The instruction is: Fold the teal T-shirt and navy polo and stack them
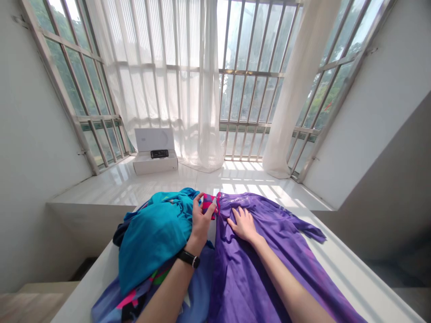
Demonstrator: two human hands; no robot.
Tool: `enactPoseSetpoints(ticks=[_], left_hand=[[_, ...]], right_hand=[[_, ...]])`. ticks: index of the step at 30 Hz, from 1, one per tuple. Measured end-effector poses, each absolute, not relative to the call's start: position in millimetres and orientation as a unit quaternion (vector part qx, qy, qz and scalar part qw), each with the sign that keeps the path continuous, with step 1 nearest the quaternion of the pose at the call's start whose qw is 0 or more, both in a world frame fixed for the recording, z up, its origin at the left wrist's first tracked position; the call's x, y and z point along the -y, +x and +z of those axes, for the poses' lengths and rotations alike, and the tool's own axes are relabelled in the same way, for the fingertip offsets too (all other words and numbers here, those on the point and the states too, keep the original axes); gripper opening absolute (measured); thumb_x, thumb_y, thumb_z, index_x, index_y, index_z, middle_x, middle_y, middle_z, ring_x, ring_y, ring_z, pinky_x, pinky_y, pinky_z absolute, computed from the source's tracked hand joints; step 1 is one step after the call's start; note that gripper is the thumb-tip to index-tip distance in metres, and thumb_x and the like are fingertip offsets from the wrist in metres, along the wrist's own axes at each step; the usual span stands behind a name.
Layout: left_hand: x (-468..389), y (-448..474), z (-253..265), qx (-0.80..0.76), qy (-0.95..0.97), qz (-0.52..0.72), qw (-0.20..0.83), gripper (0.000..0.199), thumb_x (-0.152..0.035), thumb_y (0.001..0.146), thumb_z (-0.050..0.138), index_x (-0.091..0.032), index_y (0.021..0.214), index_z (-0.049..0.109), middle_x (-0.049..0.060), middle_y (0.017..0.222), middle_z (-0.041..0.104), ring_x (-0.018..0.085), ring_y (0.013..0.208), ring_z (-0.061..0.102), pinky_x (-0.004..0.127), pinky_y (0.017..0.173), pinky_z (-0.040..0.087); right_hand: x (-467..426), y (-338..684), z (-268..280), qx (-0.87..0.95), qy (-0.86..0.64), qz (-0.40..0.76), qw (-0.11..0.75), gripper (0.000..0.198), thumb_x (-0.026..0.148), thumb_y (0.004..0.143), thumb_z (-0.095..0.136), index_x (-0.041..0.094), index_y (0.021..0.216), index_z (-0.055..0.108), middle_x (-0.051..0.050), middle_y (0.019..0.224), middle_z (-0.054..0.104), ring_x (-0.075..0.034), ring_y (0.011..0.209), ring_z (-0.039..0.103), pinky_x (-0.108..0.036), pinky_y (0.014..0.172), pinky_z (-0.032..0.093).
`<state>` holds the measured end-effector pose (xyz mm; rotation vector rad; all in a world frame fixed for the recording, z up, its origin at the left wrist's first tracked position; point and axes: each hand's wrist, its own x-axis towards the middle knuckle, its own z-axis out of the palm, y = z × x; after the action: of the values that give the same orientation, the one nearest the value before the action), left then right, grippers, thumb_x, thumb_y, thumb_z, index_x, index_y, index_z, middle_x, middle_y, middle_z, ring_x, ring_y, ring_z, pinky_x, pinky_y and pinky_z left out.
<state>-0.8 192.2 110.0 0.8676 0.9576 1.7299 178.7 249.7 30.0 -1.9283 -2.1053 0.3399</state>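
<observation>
A purple long-sleeved shirt [276,255] lies spread over the right part of the white table, one sleeve stretching to the right. My right hand [244,223] rests flat on its upper part, fingers spread. Just left of the collar area, my left hand [201,219] has thumb and fingers closed round a small red-and-purple patterned piece of cloth [208,200]. Whether that cloth belongs to the purple shirt I cannot tell. A black-banded watch [188,258] is on my left wrist. Beside that hand a teal garment [151,233] is heaped over other clothes.
Blue and multicoloured clothes [129,298] lie under the teal heap. On the white window ledge [90,190] stands an open white box [155,167] with a black device [159,154] in it. Sheer curtains [188,89] hang before barred windows.
</observation>
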Motion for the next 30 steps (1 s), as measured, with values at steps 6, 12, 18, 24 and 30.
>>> enactPoseSetpoints(ticks=[6,12,18,24,30], left_hand=[[-188,3,108,-0.401,0.409,0.677,0.461,0.062,-0.04,0.075,0.082,-0.018,0.127,0.057,0.005,0.097,0.071,0.016,0.077,0.07,0.026,0.068,0.056],[-181,12,97,-0.42,0.498,0.601,0.463,0.058,-0.039,0.083,0.076,-0.017,0.135,0.058,0.009,0.105,0.072,0.021,0.093,0.07,0.03,0.08,0.058],[-182,12,94,-0.385,0.561,0.517,0.52,0.074,-0.056,0.09,0.068,-0.016,0.149,0.048,0.013,0.112,0.075,0.028,0.105,0.071,0.04,0.09,0.059],[-176,18,91,-0.338,0.632,0.473,0.513,0.064,-0.052,0.092,0.067,-0.018,0.145,0.053,0.013,0.126,0.071,0.029,0.12,0.067,0.042,0.104,0.053],[-186,20,78,-0.388,0.584,0.512,0.496,0.042,-0.042,0.091,0.065,-0.018,0.124,0.06,0.011,0.108,0.073,0.021,0.084,0.074,0.03,0.07,0.059]], right_hand=[[-225,199,44,0.695,-0.501,0.28,0.432,0.037,0.041,0.09,0.059,0.02,0.12,0.067,-0.015,0.133,0.065,-0.029,0.125,0.061,-0.048,0.109,0.048],[-180,175,57,0.676,-0.353,0.45,0.465,0.043,0.044,0.081,0.079,0.024,0.117,0.066,-0.009,0.115,0.073,-0.025,0.102,0.071,-0.04,0.09,0.06],[-169,152,52,0.641,-0.349,0.477,0.49,0.062,0.043,0.076,0.084,0.022,0.131,0.061,-0.012,0.121,0.074,-0.028,0.1,0.074,-0.042,0.087,0.062],[-176,159,48,0.608,-0.439,0.406,0.522,0.037,0.048,0.08,0.077,0.018,0.101,0.076,-0.01,0.092,0.08,-0.03,0.086,0.073,-0.043,0.082,0.06],[-182,175,51,0.527,-0.512,0.344,0.585,0.046,0.062,0.084,0.065,0.017,0.082,0.076,-0.008,0.072,0.073,-0.024,0.067,0.065,-0.038,0.068,0.056]])
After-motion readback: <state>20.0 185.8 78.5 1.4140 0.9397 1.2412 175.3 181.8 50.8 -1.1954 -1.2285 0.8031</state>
